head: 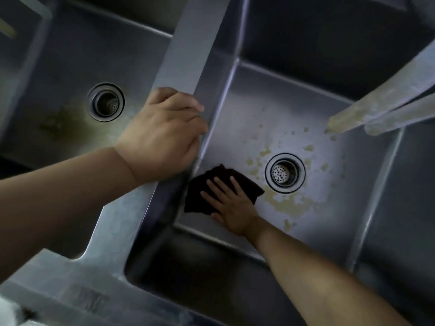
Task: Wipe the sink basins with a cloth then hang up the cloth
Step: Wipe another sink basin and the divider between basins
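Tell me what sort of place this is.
Probably a kitchen or scullery, perhaps a commercial one. Two deep steel basins sit side by side, split by a divider, each with a strainer drain. The right hand presses a dark cloth on the stained right basin floor.

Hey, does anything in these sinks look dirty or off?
Yes. Yellowish residue is spattered over the right basin floor around its drain, unwiped. The left basin has a dark stain beside its drain.
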{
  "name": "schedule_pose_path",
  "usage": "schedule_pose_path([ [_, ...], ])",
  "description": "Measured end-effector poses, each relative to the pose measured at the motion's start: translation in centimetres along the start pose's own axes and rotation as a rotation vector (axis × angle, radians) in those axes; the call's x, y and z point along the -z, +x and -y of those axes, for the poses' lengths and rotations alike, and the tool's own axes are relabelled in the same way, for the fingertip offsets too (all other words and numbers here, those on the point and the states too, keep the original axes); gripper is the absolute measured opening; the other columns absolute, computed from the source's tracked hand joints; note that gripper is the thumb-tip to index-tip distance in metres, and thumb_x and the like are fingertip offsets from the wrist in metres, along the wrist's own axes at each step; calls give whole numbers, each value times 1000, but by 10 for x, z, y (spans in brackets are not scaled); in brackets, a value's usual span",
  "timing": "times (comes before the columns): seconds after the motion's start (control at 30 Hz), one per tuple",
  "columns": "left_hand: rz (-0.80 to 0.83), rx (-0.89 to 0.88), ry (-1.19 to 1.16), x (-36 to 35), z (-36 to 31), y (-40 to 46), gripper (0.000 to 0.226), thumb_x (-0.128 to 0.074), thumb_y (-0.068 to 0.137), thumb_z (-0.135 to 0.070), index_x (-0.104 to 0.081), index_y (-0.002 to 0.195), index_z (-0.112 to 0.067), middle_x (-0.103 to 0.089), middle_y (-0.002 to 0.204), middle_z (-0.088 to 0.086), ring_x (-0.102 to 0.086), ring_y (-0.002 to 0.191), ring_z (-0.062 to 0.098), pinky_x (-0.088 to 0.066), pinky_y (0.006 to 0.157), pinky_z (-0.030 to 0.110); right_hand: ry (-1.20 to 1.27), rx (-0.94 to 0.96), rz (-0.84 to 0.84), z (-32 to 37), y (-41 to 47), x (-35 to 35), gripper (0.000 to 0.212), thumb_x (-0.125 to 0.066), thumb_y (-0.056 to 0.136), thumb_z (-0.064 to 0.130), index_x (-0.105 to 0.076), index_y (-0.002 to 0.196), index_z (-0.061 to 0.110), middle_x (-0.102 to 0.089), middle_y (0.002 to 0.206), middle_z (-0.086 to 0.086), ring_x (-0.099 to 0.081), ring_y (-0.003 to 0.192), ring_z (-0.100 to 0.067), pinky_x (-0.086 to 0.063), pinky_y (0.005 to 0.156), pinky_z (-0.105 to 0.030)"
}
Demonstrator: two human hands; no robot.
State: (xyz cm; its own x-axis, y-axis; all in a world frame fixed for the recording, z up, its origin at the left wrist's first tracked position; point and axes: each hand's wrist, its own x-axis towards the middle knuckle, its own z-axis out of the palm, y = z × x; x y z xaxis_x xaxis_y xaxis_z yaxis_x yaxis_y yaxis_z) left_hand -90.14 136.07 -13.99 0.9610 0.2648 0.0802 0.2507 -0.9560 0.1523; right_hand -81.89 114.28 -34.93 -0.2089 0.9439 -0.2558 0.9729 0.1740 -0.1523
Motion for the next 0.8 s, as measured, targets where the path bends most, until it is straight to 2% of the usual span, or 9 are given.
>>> schedule_pose_path([
  [0.1, -8, 6, 6, 0, 1, 1, 23, -45, 81, -21, -67, 81, -15, -69, 87, -2, -60, 108, 20, -32, 97, 36, 37, -64, -35, -30, 27, 8, 61, -48, 89, 49, -37, 144, 24, -34, 151, -8, -29, 140, -30, -15, 111, -59],
  [0.17, 1, 2, 6, 0, 1, 1, 22, -46, 80, -20, -67, 79, -15, -69, 87, -2, -61, 108, 20, -33, 96, 36, 54, -130, -77, -54, 49, 15, 61, -48, 89, 47, -37, 144, 22, -33, 151, -11, -28, 140, -32, -12, 111, -59],
  [0.27, -8, -10, -7, -2, 3, 2, 17, -49, 78, -18, -66, 76, -15, -68, 83, -3, -60, 109, 19, -34, 97, 36, 52, -237, -62, -92, 84, 25, 64, -39, 92, 49, -23, 149, 24, -20, 157, -9, -12, 145, -29, 3, 115, -51],
  [0.33, -38, -20, -20, -3, 5, 1, 14, -50, 77, -15, -64, 74, -14, -67, 80, -3, -61, 108, 20, -36, 96, 37, 45, -298, -57, -116, 105, 32, 64, -32, 92, 50, -19, 150, 25, -12, 159, -6, -4, 146, -25, 7, 116, -48],
  [0.43, -61, -33, -22, -4, 7, 0, 16, -48, 77, -13, -64, 73, -13, -67, 80, -2, -62, 106, 22, -37, 94, 38, 26, -333, -70, -146, 128, 44, 61, -28, 94, 49, -27, 148, 21, -12, 159, -5, -4, 146, -24, 3, 117, -46],
  [0.53, -55, -42, -13, -5, 7, 1, 16, -47, 77, -14, -63, 73, -13, -67, 82, -1, -62, 105, 23, -37, 94, 38, -29, -302, -66, -168, 136, 51, 59, -26, 96, 48, -27, 147, 19, -12, 159, -6, -3, 146, -23, 4, 118, -46],
  [0.7, -70, -50, 2, -5, 7, -2, 15, -47, 76, -16, -60, 71, -14, -65, 78, -1, -63, 103, 24, -36, 93, 37, 11, -489, -109, -205, 165, 65, 61, -26, 97, 45, -12, 151, 20, -4, 160, -3, 3, 146, -20, 6, 117, -45],
  [0.8, -56, -59, 6, -5, 8, -1, 16, -47, 78, -18, -61, 72, -14, -65, 78, -1, -62, 104, 24, -37, 93, 38, 6, -529, -87, -200, 172, 63, 62, -22, 97, 46, -5, 151, 20, 1, 160, -4, 7, 146, -22, 8, 115, -46],
])
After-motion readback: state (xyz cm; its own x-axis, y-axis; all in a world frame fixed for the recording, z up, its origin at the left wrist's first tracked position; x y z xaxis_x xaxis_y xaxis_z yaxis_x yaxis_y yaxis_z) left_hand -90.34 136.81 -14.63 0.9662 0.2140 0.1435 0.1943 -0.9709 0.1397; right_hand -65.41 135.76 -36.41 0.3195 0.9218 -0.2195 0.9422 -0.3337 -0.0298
